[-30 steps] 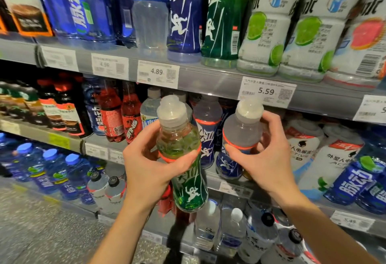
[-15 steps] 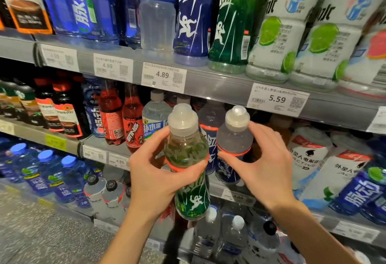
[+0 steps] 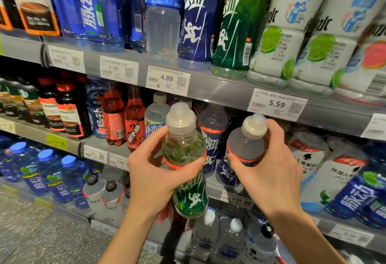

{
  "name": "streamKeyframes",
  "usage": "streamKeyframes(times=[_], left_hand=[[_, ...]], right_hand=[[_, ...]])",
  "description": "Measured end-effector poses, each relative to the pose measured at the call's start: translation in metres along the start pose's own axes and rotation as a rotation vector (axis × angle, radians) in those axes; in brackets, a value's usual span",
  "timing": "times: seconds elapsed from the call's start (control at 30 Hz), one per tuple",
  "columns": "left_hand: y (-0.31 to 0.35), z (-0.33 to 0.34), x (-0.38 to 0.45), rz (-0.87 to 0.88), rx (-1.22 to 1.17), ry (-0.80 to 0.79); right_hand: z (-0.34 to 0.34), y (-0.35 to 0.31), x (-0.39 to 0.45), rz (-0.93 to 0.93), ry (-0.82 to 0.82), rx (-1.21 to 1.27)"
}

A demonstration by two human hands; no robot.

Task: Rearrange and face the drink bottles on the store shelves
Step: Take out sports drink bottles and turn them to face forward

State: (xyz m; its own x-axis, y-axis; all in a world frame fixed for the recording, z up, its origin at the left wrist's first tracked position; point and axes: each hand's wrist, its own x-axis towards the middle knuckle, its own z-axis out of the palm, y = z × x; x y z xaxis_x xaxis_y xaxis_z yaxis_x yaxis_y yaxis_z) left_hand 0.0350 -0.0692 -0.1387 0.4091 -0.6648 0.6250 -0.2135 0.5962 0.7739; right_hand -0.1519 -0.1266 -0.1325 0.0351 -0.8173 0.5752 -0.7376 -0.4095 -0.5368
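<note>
- I have the green bottle (image 3: 187,171) in my left hand (image 3: 155,178), fingers and thumb wrapped around its waist at the orange band; it is off the shelf, upright, out in front of the middle shelf (image 3: 208,186).
- My right hand (image 3: 269,171) curls around the shoulder and cap of the blue bottle (image 3: 242,155), which stands tilted a little at the front of the middle shelf, just right of the green one.
- As I judge it, the step is to seat the blue bottle square, then slot the green one into a gap beside it.
- To do it well I would turn the blue bottle by its shoulder until the running figure faces out, base flat and flush with the shelf lip.
- A second blue bottle (image 3: 212,138) stands just behind; I should avoid knocking it.
- The price tag (image 3: 276,104) hangs on the shelf edge above, so caps need to go in low.
</note>
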Motion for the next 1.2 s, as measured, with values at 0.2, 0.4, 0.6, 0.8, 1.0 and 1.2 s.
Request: streamKeyframes(times=[0.2, 0.4, 0.6, 0.8, 1.0, 1.2], left_hand=[[0.001, -0.004, -0.001, -0.008, 0.010, 0.007], [0.002, -0.007, -0.004, -0.024, 0.016, 0.011], [0.006, -0.008, -0.003, -0.021, 0.007, 0.017], [0.003, -0.007, -0.001, -0.037, 0.011, 0.033], [0.004, -0.004, 0.001, -0.044, -0.018, 0.022], [0.002, -0.002, 0.004, -0.047, -0.012, 0.017]], right_hand=[[-0.004, -0.007, -0.002, -0.008, -0.030, -0.095], [0.001, -0.011, 0.019, 0.050, -0.148, -0.056], [0.004, -0.016, 0.041, 0.189, -0.172, -0.074], [0.011, -0.013, 0.051, 0.284, -0.187, -0.052], [0.010, -0.012, 0.059, 0.265, -0.264, -0.053], [0.017, -0.015, 0.056, 0.167, -0.270, -0.077]])
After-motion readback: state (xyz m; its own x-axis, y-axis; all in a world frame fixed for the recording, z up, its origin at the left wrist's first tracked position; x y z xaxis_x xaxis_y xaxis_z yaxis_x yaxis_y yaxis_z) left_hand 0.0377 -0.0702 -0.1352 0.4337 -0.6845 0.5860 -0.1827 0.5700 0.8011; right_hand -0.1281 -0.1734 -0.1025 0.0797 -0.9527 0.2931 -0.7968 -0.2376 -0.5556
